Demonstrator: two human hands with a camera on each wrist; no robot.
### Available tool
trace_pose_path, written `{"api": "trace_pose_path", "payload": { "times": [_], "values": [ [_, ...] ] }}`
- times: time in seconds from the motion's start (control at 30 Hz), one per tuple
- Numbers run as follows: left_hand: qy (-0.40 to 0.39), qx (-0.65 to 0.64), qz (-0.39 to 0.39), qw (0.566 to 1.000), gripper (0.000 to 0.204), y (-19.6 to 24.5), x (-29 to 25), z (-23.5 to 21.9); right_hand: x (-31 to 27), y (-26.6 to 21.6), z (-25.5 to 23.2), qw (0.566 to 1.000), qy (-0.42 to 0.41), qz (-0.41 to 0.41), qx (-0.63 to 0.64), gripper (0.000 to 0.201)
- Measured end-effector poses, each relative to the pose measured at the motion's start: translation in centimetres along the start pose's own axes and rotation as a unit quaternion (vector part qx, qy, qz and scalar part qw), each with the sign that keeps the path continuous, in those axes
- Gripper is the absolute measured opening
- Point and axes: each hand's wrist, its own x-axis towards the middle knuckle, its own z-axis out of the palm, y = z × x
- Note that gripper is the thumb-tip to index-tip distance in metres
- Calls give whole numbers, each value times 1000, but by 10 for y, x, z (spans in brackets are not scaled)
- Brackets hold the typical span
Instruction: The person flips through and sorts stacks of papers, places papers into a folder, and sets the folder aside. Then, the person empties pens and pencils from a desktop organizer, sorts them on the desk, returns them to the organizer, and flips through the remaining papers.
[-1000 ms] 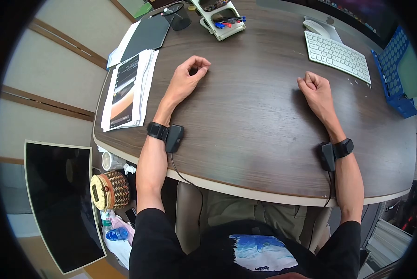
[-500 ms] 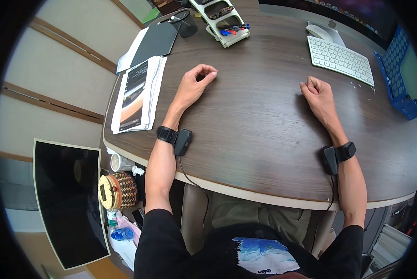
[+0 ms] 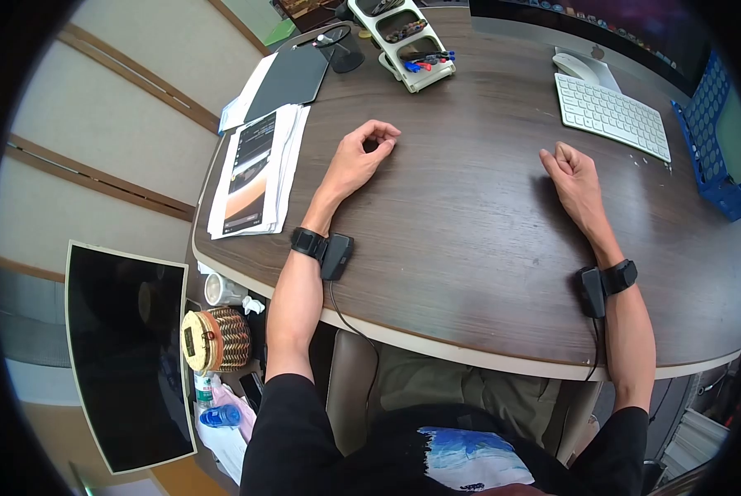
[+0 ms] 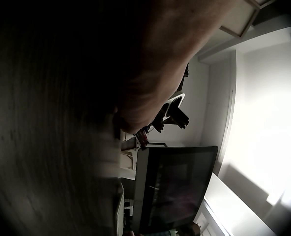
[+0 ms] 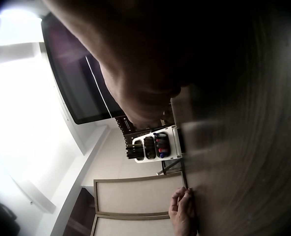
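In the head view my left hand (image 3: 359, 161) rests on the dark wooden desk (image 3: 461, 248), side down, its fingers loosely curled with a gap to the thumb. Nothing is in it. The printed papers (image 3: 254, 178) lie to its left. Across the desk my right hand (image 3: 578, 183) rests with its fingers folded in and the thumb alongside, below the white keyboard (image 3: 614, 116); no object shows in it. Each wrist wears a black strap with a small camera. In the right wrist view the left hand (image 5: 181, 209) appears low down, beside the desk surface.
A white tiered holder (image 3: 424, 78) with pens stands at the back, beside a black mesh cup (image 3: 347, 58). A mouse (image 3: 575, 66) and monitor (image 3: 544, 37) are at back right, a blue basket (image 3: 721, 178) far right. Left of the desk stand a dark screen (image 3: 126, 355) and a woven basket (image 3: 226, 339).
The head view has shifted, so desk, things and both hands appear further right and slightly lower. Against the desk, the two hands stay in about the same places.
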Motion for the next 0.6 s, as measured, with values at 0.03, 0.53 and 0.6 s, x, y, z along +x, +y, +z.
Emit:
{"api": "trace_pose_path", "payload": {
  "times": [0.03,0.53,0.6],
  "values": [
    [2,0,0,1000,17,0,-1,0,1,-3,0,1000,4,6,-4,56],
    [43,-178,8,983,37,-1,3,-2,1,0,0,996,13,44,71,53],
    [45,-187,-4,981,38,1,2,-2,0,-3,1,996,13,49,76,51]
  ]
}}
